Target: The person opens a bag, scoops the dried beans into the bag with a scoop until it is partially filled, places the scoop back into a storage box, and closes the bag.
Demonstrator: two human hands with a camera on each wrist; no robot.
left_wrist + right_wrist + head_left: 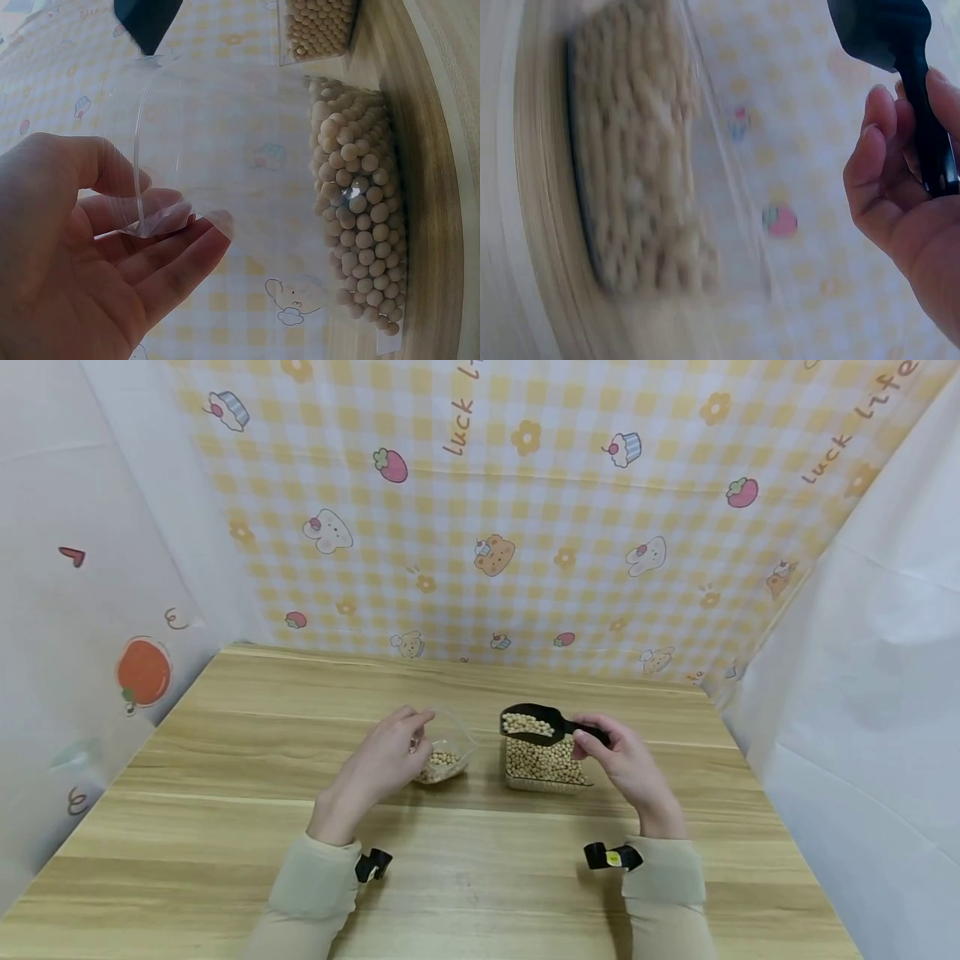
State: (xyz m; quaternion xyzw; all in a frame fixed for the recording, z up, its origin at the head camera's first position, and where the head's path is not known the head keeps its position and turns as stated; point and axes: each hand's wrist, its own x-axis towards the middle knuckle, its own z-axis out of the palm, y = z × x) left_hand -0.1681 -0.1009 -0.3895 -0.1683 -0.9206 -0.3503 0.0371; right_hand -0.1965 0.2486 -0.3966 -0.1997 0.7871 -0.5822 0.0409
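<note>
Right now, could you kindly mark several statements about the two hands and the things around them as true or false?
1. The right hand holds a black plastic scoop. True.
2. The scoop is empty. False: it carries pale round beans.
3. The left hand holds a transparent plastic bag near its opening. True.
4. In the head view, the clear rectangular plastic box stands left of the bag. False: it stands to the right.
5. The bag and the box both contain beans. True.
</note>
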